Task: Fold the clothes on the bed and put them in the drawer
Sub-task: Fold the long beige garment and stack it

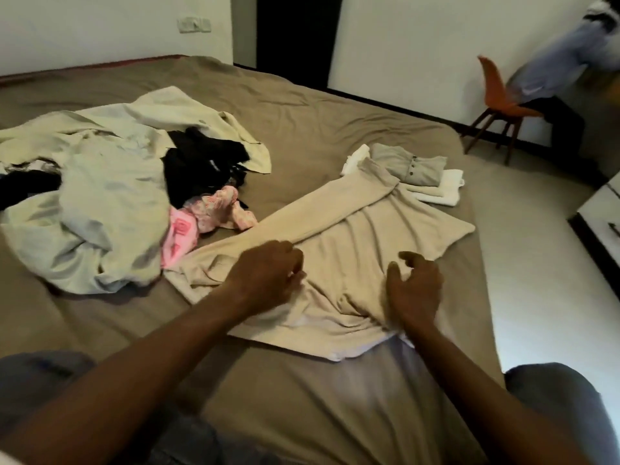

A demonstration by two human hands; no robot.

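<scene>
Folding in hand: the beige long-sleeved knit top point(369, 236) lies spread by the brown-sheeted bed's point(302, 95) right edge, one sleeve laid across. The left hand point(268, 273) pinches its cloth; the right hand point(414, 286), apart, rests loosely curled (gripping nothing visible). Next, likely, fold the body over.

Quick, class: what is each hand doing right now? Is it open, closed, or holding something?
Left hand: fingers curled, pinching the beige cloth garment.
Right hand: open, fingers loosely curled over the garment, holding nothing.
</scene>
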